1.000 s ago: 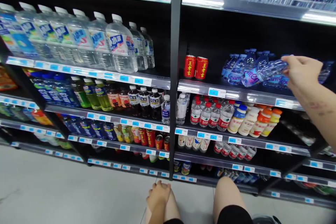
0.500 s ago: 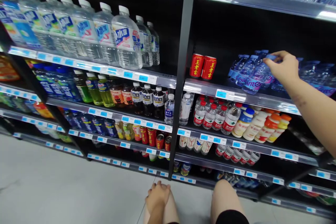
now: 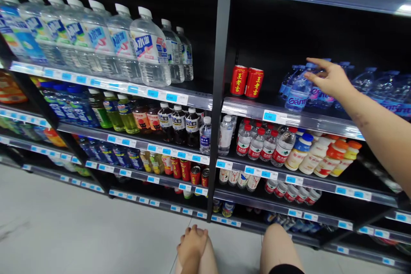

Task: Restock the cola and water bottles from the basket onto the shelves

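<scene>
My right hand [image 3: 332, 79] reaches over the upper right shelf. Its thumb and index finger are apart beside the blue cap of a clear water bottle [image 3: 297, 97], the leftmost in the front row; whether they touch the cap I cannot tell. More blue-capped water bottles [image 3: 383, 87] stand behind and to the right, partly hidden by the hand and forearm. Two red drink cans [image 3: 246, 82] are upright on the same shelf, to the left. My left hand [image 3: 193, 242] lies on my left knee with its fingers stretched out, holding nothing.
Large white-capped bottles [image 3: 149, 51] line the left shelf. A black upright post [image 3: 221, 51] divides the two shelf bays. Under the water bottles, a lower shelf carries red-capped bottles [image 3: 284, 147] and milky drink bottles [image 3: 317, 154]. Grey floor [image 3: 80, 231] lies below.
My right hand has moved left from a bottle cap it was pinching, and its fingers have opened. The front-left bottle now shows more upright. My left hand stays on the knee.
</scene>
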{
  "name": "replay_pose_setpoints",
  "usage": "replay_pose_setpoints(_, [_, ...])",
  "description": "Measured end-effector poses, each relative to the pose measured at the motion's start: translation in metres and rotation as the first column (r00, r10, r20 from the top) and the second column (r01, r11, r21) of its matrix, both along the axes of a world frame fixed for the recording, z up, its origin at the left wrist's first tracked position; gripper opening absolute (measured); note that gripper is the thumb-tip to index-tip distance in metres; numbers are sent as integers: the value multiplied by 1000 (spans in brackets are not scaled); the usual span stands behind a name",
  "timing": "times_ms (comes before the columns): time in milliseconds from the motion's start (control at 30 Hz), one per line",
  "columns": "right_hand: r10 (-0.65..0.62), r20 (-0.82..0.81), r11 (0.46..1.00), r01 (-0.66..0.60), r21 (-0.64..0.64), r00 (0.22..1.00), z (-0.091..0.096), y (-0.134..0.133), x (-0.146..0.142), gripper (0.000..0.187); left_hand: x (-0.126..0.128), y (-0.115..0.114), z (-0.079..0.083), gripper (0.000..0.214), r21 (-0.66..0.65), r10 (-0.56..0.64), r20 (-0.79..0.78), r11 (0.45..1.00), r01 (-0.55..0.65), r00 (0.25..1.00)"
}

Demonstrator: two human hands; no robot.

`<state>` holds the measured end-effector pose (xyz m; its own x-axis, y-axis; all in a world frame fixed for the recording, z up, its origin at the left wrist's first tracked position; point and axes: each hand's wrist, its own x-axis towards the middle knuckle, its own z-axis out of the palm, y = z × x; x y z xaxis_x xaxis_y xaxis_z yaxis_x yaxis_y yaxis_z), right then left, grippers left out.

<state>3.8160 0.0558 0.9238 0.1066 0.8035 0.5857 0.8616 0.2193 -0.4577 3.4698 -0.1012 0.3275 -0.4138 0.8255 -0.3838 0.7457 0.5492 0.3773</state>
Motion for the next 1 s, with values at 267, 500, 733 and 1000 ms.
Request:
replay_pose_setpoints(267, [195,331,961,-247,124,923,14,73,-24,68,10,4,0,57,27,-13,-8,1000,14,1000])
replay_pose_setpoints(500, [-18,674,986,-101,136,738,43,130,-34,54,20,15,0,53,33,-74,-42,997,75,996])
replay_pose_setpoints(733, [-247,720,969,175,175,648,52,167,-43,53,21,22,0,51,33,-55,-44,998,57,998])
replay_pose_setpoints(1000, [-293,696,951,274,142,656,57,197,-51,59,18,25,-2,50,28,-32,-34,999,33,999])
